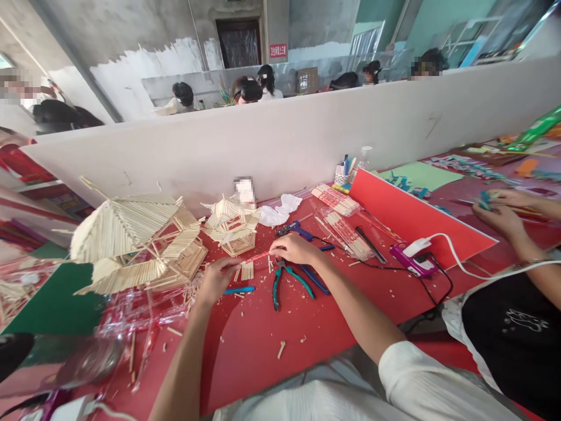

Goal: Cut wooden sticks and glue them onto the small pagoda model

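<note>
My left hand [215, 279] pinches the left end of a thin red strip [256, 257], too small to identify further. My right hand [298, 249] has its fingers closed at the strip's other end. Beneath it lie several short wooden sticks [247, 271] side by side, with a blue pen-like tool [239, 289] just below. Green-handled pliers [277, 286] lie by my right hand, and a blue glue gun [300, 230] is behind it. A large pavilion model of wooden sticks [127, 231] stands left of my left hand; a smaller stick model [232, 228] stands behind my hands.
A white partition [210, 152] borders the red table [258, 356]. Bundled sticks [344, 231], a purple power strip [412, 262] with cables and a red board [421, 219] lie rightward. A co-worker's hands [504, 213] are at right. Clear plastic wrapping [144, 310] lies at left.
</note>
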The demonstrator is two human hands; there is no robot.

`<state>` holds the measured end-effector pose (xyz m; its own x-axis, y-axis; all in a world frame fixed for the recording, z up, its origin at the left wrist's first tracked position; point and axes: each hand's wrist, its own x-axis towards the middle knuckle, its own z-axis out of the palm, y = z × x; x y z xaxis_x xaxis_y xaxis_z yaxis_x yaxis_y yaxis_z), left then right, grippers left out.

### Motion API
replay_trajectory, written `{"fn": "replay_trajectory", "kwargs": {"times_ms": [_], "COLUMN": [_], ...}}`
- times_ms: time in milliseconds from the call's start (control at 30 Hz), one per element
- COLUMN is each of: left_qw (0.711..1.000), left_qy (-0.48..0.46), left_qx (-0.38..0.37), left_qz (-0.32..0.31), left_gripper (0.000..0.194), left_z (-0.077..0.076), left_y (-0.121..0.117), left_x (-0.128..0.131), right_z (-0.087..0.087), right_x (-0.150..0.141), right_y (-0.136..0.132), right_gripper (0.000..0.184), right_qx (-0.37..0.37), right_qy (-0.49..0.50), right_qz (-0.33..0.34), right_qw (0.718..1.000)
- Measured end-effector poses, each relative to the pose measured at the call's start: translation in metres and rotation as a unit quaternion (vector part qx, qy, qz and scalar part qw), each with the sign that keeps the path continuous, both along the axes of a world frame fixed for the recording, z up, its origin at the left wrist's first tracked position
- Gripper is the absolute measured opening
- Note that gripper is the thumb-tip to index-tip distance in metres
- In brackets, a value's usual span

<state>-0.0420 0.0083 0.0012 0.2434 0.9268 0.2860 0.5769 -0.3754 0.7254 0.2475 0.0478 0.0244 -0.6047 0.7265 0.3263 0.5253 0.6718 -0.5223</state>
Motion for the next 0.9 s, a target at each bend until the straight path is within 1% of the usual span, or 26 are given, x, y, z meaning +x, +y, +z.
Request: {"fn": "replay_trajectory", "kwargs": {"times_ms": [133,233,300,400,500,600,700,800,900], "left_qw": [1.000,0.997,0.994,0.992,0.989,0.988,0.985,0.984,0.984], "left_qy": [0.019,0.053,0.066,0.072,0.086,0.116,0.140,0.141,0.148], "left_qx": [-0.013,0.017,0.042,0.068,0.081,0.090,0.102,0.109,0.100], "left_qz": [-0.020,-0.060,-0.071,-0.081,-0.088,-0.056,-0.013,0.003,0.006], "left_gripper": [0.028,0.027,0.025,0.026,0.026,0.026,0.024,0.021,0.019], "left_z": [-0.003,-0.005,-0.004,-0.003,-0.001,0.001,0.002,0.001,0.001], "left_y": [-0.003,-0.005,-0.006,-0.009,-0.011,-0.011,-0.009,-0.006,-0.006], "left_x": [0.013,0.021,0.024,0.027,0.029,0.027,0.018,0.009,0.007], "right_z": [-0.001,-0.001,0.000,0.000,-0.003,-0.004,-0.004,-0.003,-0.004], "right_x": [-0.020,-0.034,-0.040,-0.044,-0.041,-0.032,-0.016,-0.004,-0.003], "right_y": [-0.012,-0.021,-0.025,-0.026,-0.023,-0.016,-0.008,-0.001,0.000], "right_gripper": [0.020,0.021,0.022,0.021,0.018,0.018,0.021,0.022,0.021], "right_qx": [0.050,0.090,0.105,0.108,0.092,0.070,0.059,0.038,0.018], "right_qy": [-0.068,-0.135,-0.144,-0.127,-0.094,-0.045,0.012,0.061,0.076], "right_qz": [-0.006,0.003,0.004,0.004,0.015,0.017,-0.004,-0.016,-0.009], "right_qw": [0.996,0.987,0.984,0.986,0.991,0.996,0.998,0.997,0.997]}}
